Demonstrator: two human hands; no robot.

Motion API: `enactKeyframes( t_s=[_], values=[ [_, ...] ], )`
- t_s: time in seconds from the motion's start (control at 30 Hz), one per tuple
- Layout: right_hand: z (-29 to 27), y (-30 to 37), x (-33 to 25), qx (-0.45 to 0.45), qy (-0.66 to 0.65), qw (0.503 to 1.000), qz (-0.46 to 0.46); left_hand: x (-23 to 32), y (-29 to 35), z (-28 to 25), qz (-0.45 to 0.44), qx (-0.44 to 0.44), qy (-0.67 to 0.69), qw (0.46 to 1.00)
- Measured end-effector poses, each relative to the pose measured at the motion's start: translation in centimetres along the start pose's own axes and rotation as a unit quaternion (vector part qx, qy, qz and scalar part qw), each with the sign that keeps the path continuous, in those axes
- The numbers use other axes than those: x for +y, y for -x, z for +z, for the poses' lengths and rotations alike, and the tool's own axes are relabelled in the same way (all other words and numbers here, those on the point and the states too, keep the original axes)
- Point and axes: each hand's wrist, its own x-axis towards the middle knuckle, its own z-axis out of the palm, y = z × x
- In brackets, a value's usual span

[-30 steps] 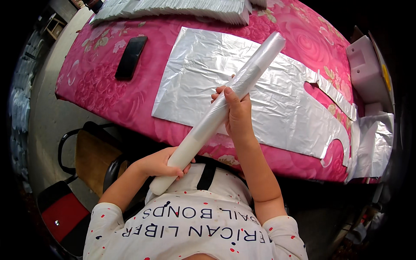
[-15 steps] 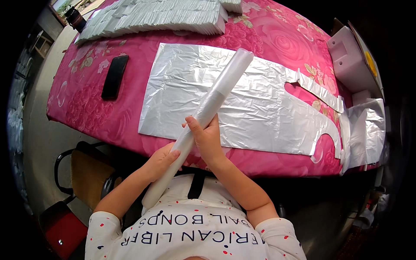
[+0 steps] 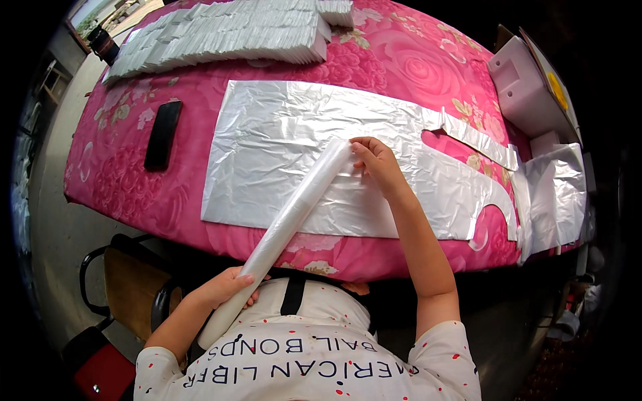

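Note:
A long roll of thin translucent white plastic film [image 3: 292, 204] slants from my lap up over the table. Its lower part is wrapped by my left hand [image 3: 234, 287], the thumb on top. At the upper end, my right hand [image 3: 376, 164] pinches the film's edge between thumb and fingers. Under the roll's upper half, a flat silvery-white plastic bag [image 3: 381, 194] lies creased on the table, with curved cut-outs and strap-like handles on its right side. Whether it is one layer or several, I cannot tell.
A pink flowered cloth [image 3: 114, 167] covers the table. On it are a black phone [image 3: 162, 136], a long row of folded white plastic packs [image 3: 221, 37], a dark bottle [image 3: 102, 45], a white foam box [image 3: 525, 90] and bunched plastic [image 3: 555, 200]. A chair [image 3: 130, 281] stands at lower left.
My right hand has moved from the roll's middle to its upper end. My left hand has slid lower, and the roll's upper end has come down and nearer to me.

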Motion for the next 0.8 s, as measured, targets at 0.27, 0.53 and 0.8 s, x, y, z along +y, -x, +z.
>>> enactKeyframes(
  t_s=[0.27,0.53,0.8],
  values=[
    [0.3,-1.4,-0.8,-0.122,0.102,0.987,0.02,-0.2,0.1,-0.2,-0.013,0.012,-0.011,1.0],
    [-5.9,-3.5,0.6,0.086,0.103,0.989,-0.067,-0.1,0.8,0.0,-0.064,0.048,-0.062,0.995],
    [-19.1,-4.3,2.5,0.242,0.17,0.945,-0.137,4.8,3.0,1.1,-0.079,0.005,-0.407,0.91]
  ],
)
